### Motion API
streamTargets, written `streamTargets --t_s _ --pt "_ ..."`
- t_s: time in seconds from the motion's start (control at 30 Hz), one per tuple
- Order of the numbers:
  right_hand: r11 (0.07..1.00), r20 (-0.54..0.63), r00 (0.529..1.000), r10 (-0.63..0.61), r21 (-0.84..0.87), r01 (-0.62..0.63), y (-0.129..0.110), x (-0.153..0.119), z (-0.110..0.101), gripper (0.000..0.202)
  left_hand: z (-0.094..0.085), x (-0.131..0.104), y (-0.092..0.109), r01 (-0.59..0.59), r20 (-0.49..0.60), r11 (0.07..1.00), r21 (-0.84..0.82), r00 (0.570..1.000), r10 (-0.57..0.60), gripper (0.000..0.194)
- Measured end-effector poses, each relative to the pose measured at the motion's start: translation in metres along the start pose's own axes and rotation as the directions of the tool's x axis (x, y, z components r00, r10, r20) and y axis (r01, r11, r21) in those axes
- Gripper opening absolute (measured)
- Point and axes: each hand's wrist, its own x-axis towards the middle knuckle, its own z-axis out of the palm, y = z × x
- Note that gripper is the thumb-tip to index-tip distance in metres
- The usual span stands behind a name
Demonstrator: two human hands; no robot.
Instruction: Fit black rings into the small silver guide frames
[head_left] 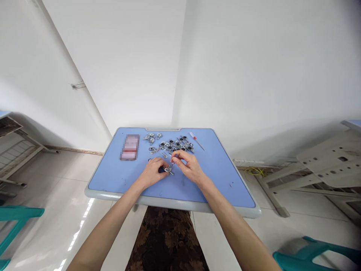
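At the middle of the blue-topped desk (203,188), my left hand (153,172) is closed around a small shiny metal fitting (168,170) with a dark part by the thumb. My right hand (189,165) pinches the upper end of the same fitting or a piece against it; which of the two I cannot tell. Just beyond my fingers lies a heap of metal fittings with black round parts (180,142). A smaller cluster of silver metal pieces (150,138) sits to its left, and a few loose parts (153,149) lie between.
A screwdriver (196,141) with a clear and red handle lies right of the heap. A blurred-out phone-like rectangle (130,147) is at the desk's left. White wall stands behind. Teal stools (316,254) and other desks flank both sides.
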Motion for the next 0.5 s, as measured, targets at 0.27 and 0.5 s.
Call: streamTargets --t_s 0.27,0.5 --pt "1.000 0.054 0.998 -0.015 0.024 0.014 0.0041 -0.0009 0.0002 0.022 -0.0009 -0.0001 0.0002 0.015 0.015 1.000 0.018 1.000 -0.015 0.009" --pt "0.995 -0.066 0.996 -0.060 -0.085 0.054 0.0082 -0.0027 0.0029 0.007 -0.0001 -0.0014 0.0016 0.015 0.025 0.998 0.068 1.000 -0.017 0.009"
